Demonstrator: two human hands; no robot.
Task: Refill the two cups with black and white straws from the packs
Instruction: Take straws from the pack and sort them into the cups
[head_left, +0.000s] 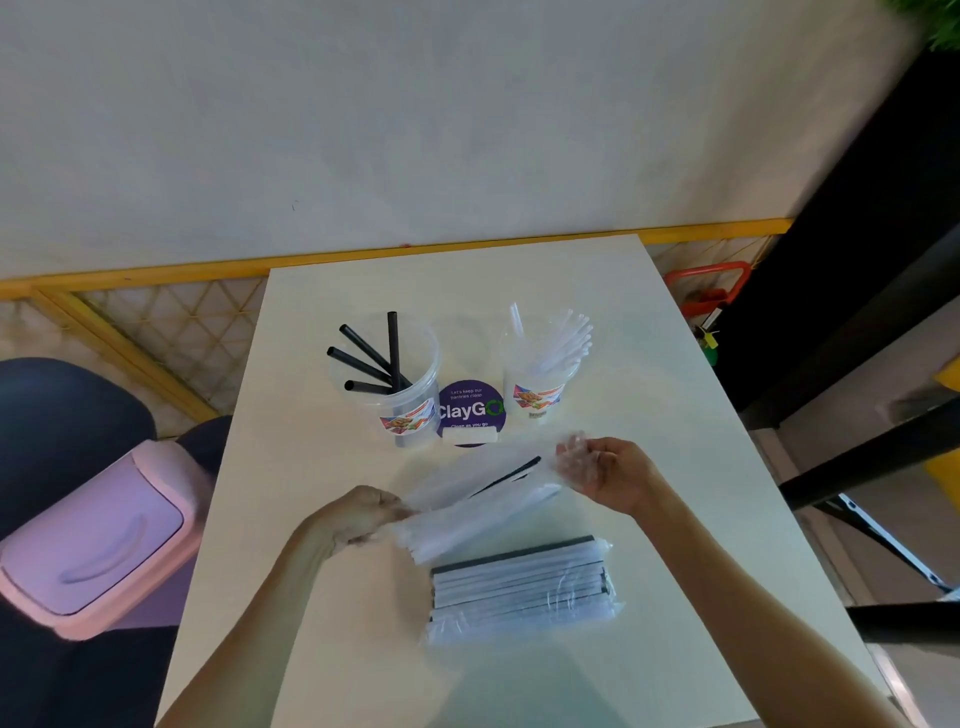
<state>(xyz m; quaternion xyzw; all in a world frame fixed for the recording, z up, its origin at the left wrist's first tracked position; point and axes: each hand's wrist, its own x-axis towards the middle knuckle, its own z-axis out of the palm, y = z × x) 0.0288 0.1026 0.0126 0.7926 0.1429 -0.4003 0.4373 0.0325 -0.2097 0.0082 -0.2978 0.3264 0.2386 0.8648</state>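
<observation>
At frame centre, the clear plastic pack of white straws (467, 506) is stretched between both hands. The left hand (358, 517) has its grip curled round the pack's lower-left end. The right hand (610, 475) pinches the crumpled wrap at its upper-right end, its grip half closed. The flat clear pack of black straws (519, 587) lies just below on the pale bench (649, 364).

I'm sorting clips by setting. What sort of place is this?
Probably a shared pantry or canteen: the sign reads "keep our pantries clean" and "Clean as you go", the black-straw cup and white-straw cup flank it on the table, and a pink bin sits alongside.
</observation>
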